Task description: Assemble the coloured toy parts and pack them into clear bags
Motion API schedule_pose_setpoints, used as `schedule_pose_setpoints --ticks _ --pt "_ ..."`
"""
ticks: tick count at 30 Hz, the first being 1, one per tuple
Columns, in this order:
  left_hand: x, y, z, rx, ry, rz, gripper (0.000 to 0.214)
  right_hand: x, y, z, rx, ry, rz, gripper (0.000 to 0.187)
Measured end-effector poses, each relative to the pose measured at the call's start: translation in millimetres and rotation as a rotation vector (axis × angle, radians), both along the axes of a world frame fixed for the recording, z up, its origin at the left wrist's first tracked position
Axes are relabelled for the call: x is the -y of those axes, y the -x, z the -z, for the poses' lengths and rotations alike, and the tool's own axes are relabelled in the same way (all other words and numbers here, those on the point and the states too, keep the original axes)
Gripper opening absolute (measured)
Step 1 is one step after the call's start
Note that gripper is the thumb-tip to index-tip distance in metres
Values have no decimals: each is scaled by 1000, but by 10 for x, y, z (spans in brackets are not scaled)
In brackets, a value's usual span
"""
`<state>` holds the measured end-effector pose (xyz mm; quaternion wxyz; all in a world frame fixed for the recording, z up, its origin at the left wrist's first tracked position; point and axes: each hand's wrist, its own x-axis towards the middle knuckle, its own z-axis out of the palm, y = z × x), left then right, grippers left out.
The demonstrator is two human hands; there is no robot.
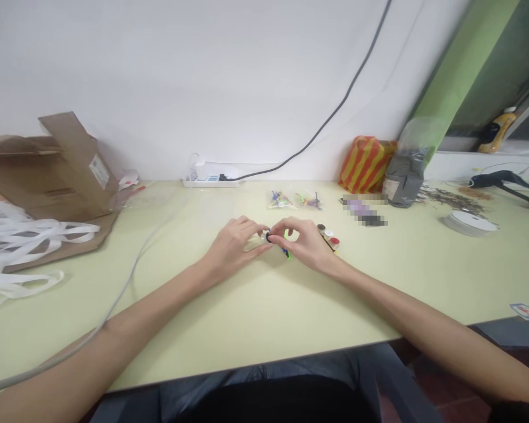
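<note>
My left hand (238,242) and my right hand (303,241) meet over the middle of the table. Between their fingertips is a small round thing with a dark rim (268,237), pinched from both sides; the fingers hide much of it. Thin blue and green pieces (287,254) show below my right hand's fingers. Just right of that hand stand small pots, one with a dark top (321,228), one white (328,234) and one red (334,241). A thin dark stick with a yellow end (328,243) lies beside them.
Clear bags of colourful bits (282,200) lie beyond my hands. A power strip (211,183) sits against the wall. At left are a cardboard box (48,170) and white straps (22,235); a grey cable (136,258) crosses my left forearm. A white spool (471,223) is at right.
</note>
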<state>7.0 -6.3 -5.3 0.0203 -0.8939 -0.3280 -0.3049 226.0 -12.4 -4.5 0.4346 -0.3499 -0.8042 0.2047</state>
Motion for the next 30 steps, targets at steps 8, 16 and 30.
schedule_pose_setpoints --ticks 8,16,30 --pt "17 11 -16 -21 -28 -2 16 -147 -147 86 223 -135 146 11" --pt "-2 24 -19 -100 -21 -4 24 -213 -209 143 516 -91 250 9" --pt "5 -2 -6 -62 -54 -33 18 -140 -143 -7 284 -424 50 20"
